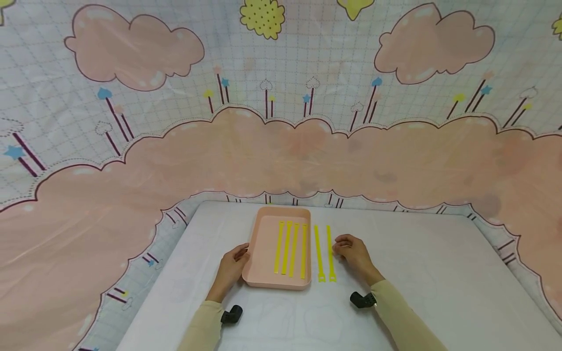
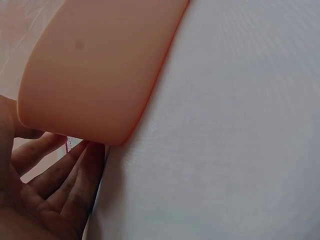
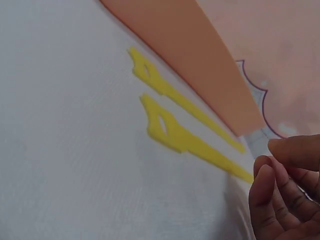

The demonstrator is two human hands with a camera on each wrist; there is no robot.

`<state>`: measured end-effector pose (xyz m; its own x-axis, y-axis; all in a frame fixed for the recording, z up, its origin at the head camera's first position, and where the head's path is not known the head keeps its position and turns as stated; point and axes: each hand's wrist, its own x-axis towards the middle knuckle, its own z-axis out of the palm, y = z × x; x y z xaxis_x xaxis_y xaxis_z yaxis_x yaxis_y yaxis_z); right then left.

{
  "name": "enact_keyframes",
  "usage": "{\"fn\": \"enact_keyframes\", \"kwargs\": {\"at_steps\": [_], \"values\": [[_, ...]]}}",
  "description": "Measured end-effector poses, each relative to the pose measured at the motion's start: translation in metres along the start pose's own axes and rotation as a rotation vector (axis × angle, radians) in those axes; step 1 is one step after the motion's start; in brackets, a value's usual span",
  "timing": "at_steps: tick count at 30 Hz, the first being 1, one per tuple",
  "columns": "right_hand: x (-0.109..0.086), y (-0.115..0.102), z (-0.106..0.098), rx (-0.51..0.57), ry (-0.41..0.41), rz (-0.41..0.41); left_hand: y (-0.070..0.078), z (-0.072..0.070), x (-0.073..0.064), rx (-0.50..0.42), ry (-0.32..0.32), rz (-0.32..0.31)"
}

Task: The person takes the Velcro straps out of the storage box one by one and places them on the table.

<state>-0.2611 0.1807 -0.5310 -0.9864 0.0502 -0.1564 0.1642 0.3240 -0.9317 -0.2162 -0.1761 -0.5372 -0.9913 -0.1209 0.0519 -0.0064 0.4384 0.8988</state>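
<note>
beige-sleeved, the right hand [image 1: 354, 254] is loosely curled, grasping nothing, just beside the outer of two yellow strips [image 1: 330, 248] on the white desk [image 1: 421, 268]. the left hand [image 1: 230, 268], fingers relaxed, touches the pink tray [image 1: 261, 253], where four more strips [image 1: 287, 246] lie side by side.

Left hand [image 1: 231, 266] blocks tray's [image 1: 261, 268] left side; yellow strips [image 1: 318, 253], right hand [image 1: 354, 254] obstruct right; room in front; tray-strip gap seemingly tight.

The tray [image 2: 100, 70] slants at eleven o'clock; at eight, the hand [image 2: 50, 197] tucks its fingertips behind the tray's edge. White surface [image 2: 230, 140] spreads toward three.
</note>
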Motion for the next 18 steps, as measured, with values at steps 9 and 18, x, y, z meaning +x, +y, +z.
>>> {"fn": "enact_keyframes", "kwargs": {"at_steps": [9,18], "values": [[-0.009,-0.014,-0.002,0.008,-0.005,-0.05,0.001,0.001,-0.002,-0.004,0.002,0.014],[-0.024,-0.031,-0.002,0.017,-0.027,-0.126,0.001,0.0,-0.005,-0.016,0.004,0.01]]}}
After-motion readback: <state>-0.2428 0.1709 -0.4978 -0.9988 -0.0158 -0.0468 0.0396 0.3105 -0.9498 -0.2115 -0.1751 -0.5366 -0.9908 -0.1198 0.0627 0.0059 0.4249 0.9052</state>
